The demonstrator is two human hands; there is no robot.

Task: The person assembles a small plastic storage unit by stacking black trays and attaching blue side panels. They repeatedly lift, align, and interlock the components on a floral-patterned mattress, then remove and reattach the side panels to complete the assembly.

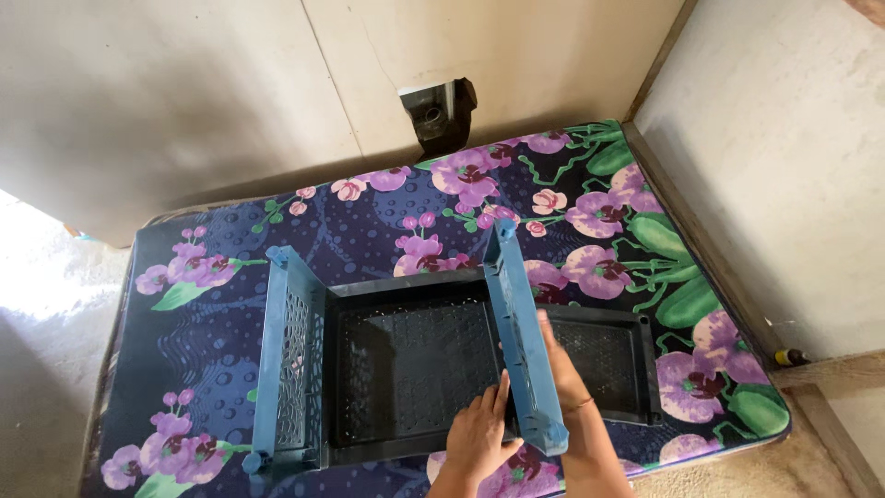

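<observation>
- Surface: mattress (230, 350) with a dark blue cover printed with purple and pink flowers and green leaves, set into a corner between pale walls.
- Tray (406, 369): black, rectangular, mesh bottom, lying flat near the middle of the mattress.
- Second tray (608, 355): same kind, black, lying just right of the first and partly hidden behind the right panel.
- Left panel (290, 355): blue, perforated plastic, standing upright along the first tray's left edge with a peg at each end; it looks seated against the tray.
- Right panel (524, 337): blue, matching piece, standing at a slight tilt along the first tray's right edge, between the two trays.
- Left hand (479, 438): fingers spread and pressed against the inner face of the right panel near its lower end; flat, not closed round anything.
- Right hand (564, 383): laid along the outer face of the right panel, fingers extended upward; the panel is pinched between the two palms, though a full grip cannot be made out.
- State of work, as judged: one side panel appears fitted, the other is being set, the second tray is not yet joined to either panel.
- Wall fitting (441, 115): small dark metal bracket above the mattress's far edge, untouched.
</observation>
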